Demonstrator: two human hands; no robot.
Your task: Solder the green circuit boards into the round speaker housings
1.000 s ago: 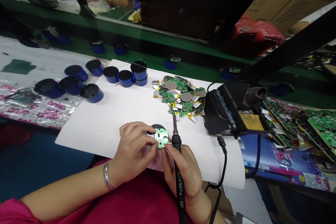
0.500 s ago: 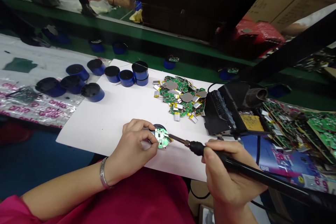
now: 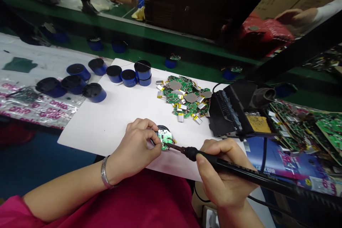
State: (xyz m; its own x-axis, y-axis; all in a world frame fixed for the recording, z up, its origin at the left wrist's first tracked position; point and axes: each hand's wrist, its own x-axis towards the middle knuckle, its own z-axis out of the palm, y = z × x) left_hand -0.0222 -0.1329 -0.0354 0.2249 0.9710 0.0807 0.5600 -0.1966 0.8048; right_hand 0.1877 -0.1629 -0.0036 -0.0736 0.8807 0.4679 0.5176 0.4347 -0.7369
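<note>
My right hand (image 3: 224, 171) is closed around the black handle of a soldering iron (image 3: 205, 158). The iron's tip meets the lower part of a small green circuit board (image 3: 166, 136). This board lies over a round black housing (image 3: 163, 127) on a white sheet. At the board's left edge, my left hand (image 3: 139, 140) has thumb and index finger pinched together. What is between those fingertips is hidden; it may be a thin wire or the board's edge.
Beyond my hands lies a pile of green boards and small silver batteries (image 3: 184, 98). Several blue cups with black insides (image 3: 96, 93) stand to the left. A black soldering-iron stand with a yellow sponge (image 3: 258, 123) is at right. Another person's hand (image 3: 301, 17) shows beyond the bench.
The iron's tip has moved left and down across the board, from its right edge to its lower part. My right hand has shifted left with it; my left hand stays almost in place.
</note>
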